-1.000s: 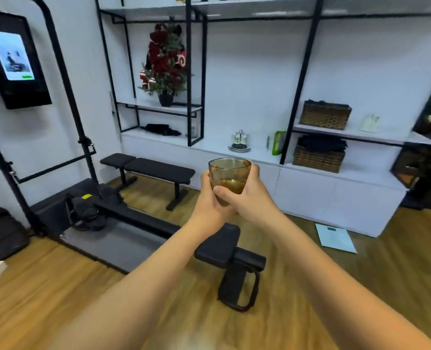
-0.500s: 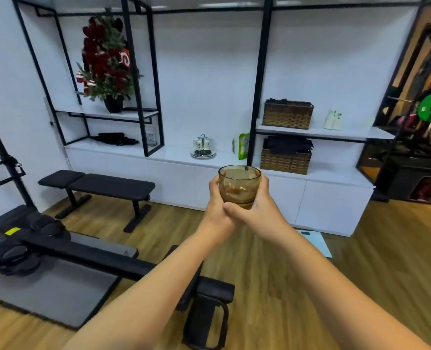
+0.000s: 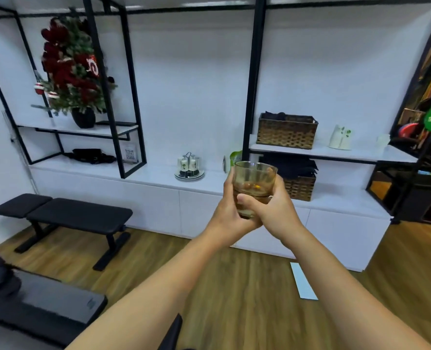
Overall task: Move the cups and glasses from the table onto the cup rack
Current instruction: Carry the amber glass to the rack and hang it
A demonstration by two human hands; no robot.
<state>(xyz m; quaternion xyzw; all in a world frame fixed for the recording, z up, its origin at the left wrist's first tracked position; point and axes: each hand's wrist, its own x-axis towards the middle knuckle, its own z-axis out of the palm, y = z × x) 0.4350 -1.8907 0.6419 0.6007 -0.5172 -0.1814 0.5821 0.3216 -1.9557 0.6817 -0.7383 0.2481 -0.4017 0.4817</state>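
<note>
An amber-tinted glass (image 3: pixel 254 180) is held upright at chest height in front of me, with both hands around it. My left hand (image 3: pixel 228 215) wraps its left side and cups it from below. My right hand (image 3: pixel 272 210) grips its right side, thumb across the front. Behind the glass, on the white counter (image 3: pixel 159 178), stands a small wire cup rack (image 3: pixel 189 166) on a round plate, holding white cups. The table is out of view.
A black workout bench (image 3: pixel 65 213) stands on the wooden floor at the left. More black gym gear fills the lower left corner. Wicker baskets (image 3: pixel 286 131) sit on the shelves at the right. A flat scale (image 3: pixel 303 281) lies on the floor.
The view has swung right and moved closer to the shelf wall; the cup rack appears larger. Both hands keep the same hold on the glass.
</note>
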